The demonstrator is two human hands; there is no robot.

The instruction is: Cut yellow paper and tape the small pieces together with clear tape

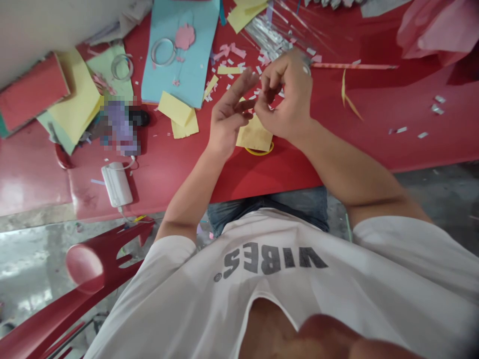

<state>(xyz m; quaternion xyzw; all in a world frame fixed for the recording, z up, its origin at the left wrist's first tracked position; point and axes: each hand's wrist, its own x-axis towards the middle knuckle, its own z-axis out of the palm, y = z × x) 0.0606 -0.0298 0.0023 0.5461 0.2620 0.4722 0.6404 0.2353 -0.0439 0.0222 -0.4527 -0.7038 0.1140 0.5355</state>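
Note:
My left hand (229, 115) hovers over the red table with its fingers stretched out and spread. My right hand (290, 94) is beside it, thumb and fingers curled into a pinch close to the left fingertips. Whatever the pinch holds, if anything, is too small to make out. Below both hands lies a yellow paper piece (255, 134), partly covering a yellow ring (260, 151). Small white and pink paper scraps (232, 51) are scattered just beyond the hands.
A blue paper sheet (179, 75) carries a tape roll (163, 52) and a pink paper flower (185, 36). A pink pencil (355, 66) lies to the right. At left are a white power bank (117, 184), a red-handled tool (62, 155) and a red chair (112, 264).

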